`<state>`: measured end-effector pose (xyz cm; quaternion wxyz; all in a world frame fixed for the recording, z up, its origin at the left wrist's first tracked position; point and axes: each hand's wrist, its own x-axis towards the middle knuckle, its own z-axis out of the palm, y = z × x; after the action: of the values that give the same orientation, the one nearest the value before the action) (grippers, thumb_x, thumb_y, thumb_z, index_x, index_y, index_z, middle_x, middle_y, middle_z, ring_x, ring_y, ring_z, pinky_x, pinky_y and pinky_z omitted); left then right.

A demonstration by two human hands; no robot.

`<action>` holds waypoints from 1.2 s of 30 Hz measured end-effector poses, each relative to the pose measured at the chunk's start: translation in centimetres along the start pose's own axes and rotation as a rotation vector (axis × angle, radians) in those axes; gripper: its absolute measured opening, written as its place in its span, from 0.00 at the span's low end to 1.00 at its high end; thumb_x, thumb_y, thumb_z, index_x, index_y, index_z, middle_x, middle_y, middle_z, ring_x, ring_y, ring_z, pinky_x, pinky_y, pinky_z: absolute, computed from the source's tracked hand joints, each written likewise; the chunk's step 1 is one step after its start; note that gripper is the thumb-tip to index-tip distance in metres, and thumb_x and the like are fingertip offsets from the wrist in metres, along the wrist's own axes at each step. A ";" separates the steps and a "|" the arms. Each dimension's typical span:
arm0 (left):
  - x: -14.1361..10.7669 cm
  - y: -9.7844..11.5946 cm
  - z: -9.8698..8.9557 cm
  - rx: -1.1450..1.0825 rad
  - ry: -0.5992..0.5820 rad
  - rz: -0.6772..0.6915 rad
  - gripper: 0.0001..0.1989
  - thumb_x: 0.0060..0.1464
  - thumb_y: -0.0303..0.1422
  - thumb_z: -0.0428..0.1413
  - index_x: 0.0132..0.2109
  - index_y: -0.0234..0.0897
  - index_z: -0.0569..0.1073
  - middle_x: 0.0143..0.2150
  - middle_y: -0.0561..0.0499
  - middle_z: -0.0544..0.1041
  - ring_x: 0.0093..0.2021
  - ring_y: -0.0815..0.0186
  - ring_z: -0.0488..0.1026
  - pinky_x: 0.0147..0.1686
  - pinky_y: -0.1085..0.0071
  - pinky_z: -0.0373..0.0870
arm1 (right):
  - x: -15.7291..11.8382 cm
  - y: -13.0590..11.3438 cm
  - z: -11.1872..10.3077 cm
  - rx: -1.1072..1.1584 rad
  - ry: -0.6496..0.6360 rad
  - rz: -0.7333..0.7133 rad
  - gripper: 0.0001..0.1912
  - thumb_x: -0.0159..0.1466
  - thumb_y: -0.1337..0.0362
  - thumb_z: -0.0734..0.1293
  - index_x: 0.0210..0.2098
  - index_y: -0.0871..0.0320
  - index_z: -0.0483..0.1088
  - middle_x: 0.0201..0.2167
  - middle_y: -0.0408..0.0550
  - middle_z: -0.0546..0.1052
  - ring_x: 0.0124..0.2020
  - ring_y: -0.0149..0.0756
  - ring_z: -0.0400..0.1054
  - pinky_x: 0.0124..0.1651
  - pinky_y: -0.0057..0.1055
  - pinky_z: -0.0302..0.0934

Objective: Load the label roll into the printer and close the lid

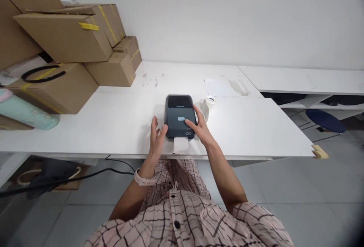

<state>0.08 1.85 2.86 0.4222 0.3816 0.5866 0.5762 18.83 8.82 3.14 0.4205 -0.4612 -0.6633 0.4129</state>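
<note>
A dark grey label printer sits on the white table near its front edge. A strip of white label paper sticks out of its front. My right hand rests on the printer's right side, its thumb on the top near the light button and its fingers along the far right edge. At the printer's left side is my left hand, fingers apart, the thumb touching the front left corner. Just behind my right hand stands a roll of white labels, with its paper curling down beside the printer.
Cardboard boxes are piled at the left, with a black headband and a mint green bottle by them. A white sheet lies on the table. A blue stool stands right. Black cable hangs below.
</note>
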 end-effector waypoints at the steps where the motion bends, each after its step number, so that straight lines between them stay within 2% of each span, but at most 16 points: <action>1: 0.6 0.5 0.0 -0.002 -0.009 -0.015 0.46 0.56 0.57 0.56 0.74 0.48 0.49 0.77 0.45 0.46 0.76 0.51 0.46 0.70 0.57 0.54 | -0.3 0.3 0.2 0.086 0.010 0.058 0.44 0.66 0.46 0.66 0.74 0.47 0.42 0.75 0.49 0.51 0.72 0.45 0.53 0.69 0.47 0.58; 4: 2.2 1.1 0.2 -0.037 -0.085 -0.148 0.51 0.53 0.53 0.60 0.74 0.42 0.46 0.77 0.40 0.48 0.75 0.51 0.49 0.69 0.56 0.56 | -0.8 0.6 0.6 0.340 0.022 0.243 0.51 0.61 0.47 0.71 0.74 0.50 0.42 0.72 0.52 0.58 0.69 0.47 0.60 0.68 0.46 0.60; 7: 2.8 0.8 0.2 -0.080 -0.214 -0.242 0.49 0.53 0.51 0.62 0.73 0.38 0.51 0.72 0.37 0.60 0.70 0.48 0.60 0.65 0.55 0.63 | -0.9 0.9 0.7 0.443 0.002 0.321 0.54 0.59 0.49 0.73 0.74 0.52 0.42 0.70 0.54 0.62 0.67 0.47 0.62 0.68 0.47 0.59; 9: 2.7 0.5 0.1 -0.103 -0.269 -0.232 0.43 0.53 0.49 0.62 0.70 0.39 0.59 0.68 0.39 0.67 0.67 0.48 0.65 0.62 0.56 0.66 | -1.0 1.1 0.8 0.465 0.003 0.332 0.54 0.58 0.49 0.73 0.74 0.53 0.42 0.71 0.54 0.61 0.68 0.47 0.61 0.69 0.46 0.59; 11: 2.6 0.2 0.0 -0.109 -0.271 -0.206 0.39 0.52 0.48 0.63 0.67 0.39 0.64 0.66 0.41 0.70 0.65 0.49 0.68 0.60 0.56 0.68 | -1.1 1.5 0.7 0.450 0.006 0.332 0.55 0.58 0.49 0.73 0.74 0.52 0.40 0.71 0.53 0.61 0.68 0.48 0.61 0.68 0.47 0.60; 18: 3.8 -0.5 0.0 -0.049 -0.213 -0.111 0.40 0.48 0.48 0.64 0.62 0.32 0.66 0.62 0.36 0.72 0.61 0.49 0.69 0.59 0.56 0.67 | -1.2 2.2 0.8 0.410 0.019 0.305 0.56 0.59 0.48 0.72 0.75 0.47 0.36 0.70 0.52 0.61 0.66 0.48 0.64 0.66 0.51 0.62; 20: 2.9 -1.0 0.0 0.011 -0.141 -0.059 0.36 0.50 0.50 0.62 0.61 0.35 0.67 0.62 0.37 0.72 0.61 0.51 0.69 0.57 0.57 0.67 | -1.2 2.1 0.9 0.419 0.020 0.309 0.56 0.59 0.48 0.72 0.75 0.47 0.36 0.71 0.52 0.60 0.66 0.48 0.64 0.66 0.50 0.61; 21: 2.0 -1.3 0.0 0.059 -0.062 -0.012 0.35 0.51 0.50 0.62 0.60 0.36 0.67 0.61 0.38 0.72 0.60 0.53 0.69 0.56 0.59 0.67 | -1.2 2.0 1.0 0.425 0.019 0.315 0.56 0.59 0.48 0.72 0.75 0.47 0.36 0.71 0.52 0.60 0.66 0.48 0.63 0.67 0.50 0.60; 23: -0.6 -2.2 0.0 0.175 0.178 0.117 0.31 0.51 0.49 0.62 0.57 0.40 0.67 0.58 0.42 0.72 0.57 0.58 0.70 0.53 0.64 0.68 | -1.1 1.9 1.1 0.441 0.028 0.327 0.57 0.57 0.48 0.73 0.75 0.48 0.38 0.71 0.52 0.60 0.67 0.49 0.62 0.68 0.51 0.58; 24: -2.0 -2.5 0.0 0.194 0.282 0.146 0.26 0.53 0.48 0.61 0.53 0.40 0.67 0.51 0.45 0.73 0.51 0.61 0.71 0.48 0.66 0.69 | -1.1 1.8 1.1 0.449 0.037 0.328 0.57 0.56 0.48 0.74 0.75 0.49 0.39 0.71 0.52 0.60 0.67 0.49 0.62 0.68 0.51 0.58; 25: -3.4 -2.8 0.0 0.178 0.327 0.124 0.20 0.56 0.48 0.58 0.47 0.41 0.68 0.43 0.49 0.74 0.43 0.64 0.72 0.42 0.68 0.69 | -1.1 1.8 1.2 0.455 0.046 0.326 0.56 0.56 0.49 0.74 0.74 0.49 0.41 0.71 0.52 0.60 0.68 0.49 0.61 0.69 0.51 0.57; 26: -4.5 -3.0 0.1 0.144 0.294 0.061 0.16 0.57 0.49 0.56 0.40 0.41 0.68 0.34 0.53 0.71 0.35 0.66 0.69 0.35 0.70 0.67 | -1.0 1.8 1.2 0.460 0.054 0.323 0.56 0.56 0.49 0.74 0.74 0.49 0.41 0.71 0.52 0.60 0.68 0.48 0.61 0.69 0.50 0.58; 28: -5.9 -2.7 0.4 0.044 0.041 -0.122 0.19 0.58 0.51 0.54 0.31 0.41 0.63 0.24 0.57 0.61 0.23 0.70 0.60 0.24 0.72 0.58 | -1.0 1.9 1.3 0.464 0.064 0.315 0.55 0.57 0.49 0.73 0.74 0.49 0.42 0.71 0.52 0.59 0.69 0.48 0.60 0.68 0.49 0.59; 31: -5.6 -1.3 1.2 -0.133 -0.315 -0.360 0.23 0.52 0.51 0.60 0.27 0.41 0.60 0.21 0.60 0.54 0.18 0.74 0.50 0.20 0.72 0.46 | -1.1 2.2 1.5 0.460 0.069 0.311 0.55 0.57 0.48 0.73 0.74 0.52 0.42 0.72 0.52 0.57 0.69 0.47 0.59 0.69 0.45 0.59; 33: -4.6 -0.5 1.5 -0.189 -0.409 -0.412 0.24 0.48 0.48 0.64 0.26 0.40 0.59 0.20 0.61 0.53 0.18 0.76 0.47 0.20 0.73 0.45 | -1.2 2.1 1.5 0.428 0.060 0.308 0.54 0.58 0.47 0.72 0.74 0.53 0.41 0.72 0.53 0.57 0.70 0.46 0.58 0.68 0.45 0.59; 36: -3.9 -0.7 1.3 -0.117 -0.366 -0.361 0.26 0.45 0.48 0.65 0.24 0.40 0.57 0.18 0.63 0.49 0.18 0.77 0.43 0.21 0.73 0.43 | -1.7 1.1 1.3 0.216 0.130 0.200 0.49 0.61 0.46 0.69 0.73 0.53 0.44 0.71 0.55 0.59 0.70 0.48 0.56 0.68 0.51 0.58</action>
<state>2.68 -1.34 2.37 0.6385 0.3436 0.5247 0.4459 18.31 7.26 1.43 0.4662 -0.5029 -0.5373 0.4911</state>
